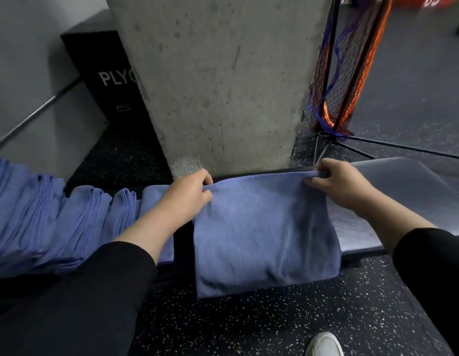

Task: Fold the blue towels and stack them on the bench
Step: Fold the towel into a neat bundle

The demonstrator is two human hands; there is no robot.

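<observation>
Blue towel [264, 232] draped over the bench [403, 191]; I see my left hand [189, 194] and right hand [339, 183] pinching its far corners, folded towels [69, 222] seemingly stacked left of it.

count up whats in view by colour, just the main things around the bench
Blue: 2 – the towel held up by the left hand and right hand, and the row of folded towels (too tightly packed to count singly)
Grey: 1 – concrete pillar
Black: 2 – bench, plyo box
Orange and blue: 1 – net
White: 1 – shoe
Total: 7
</observation>
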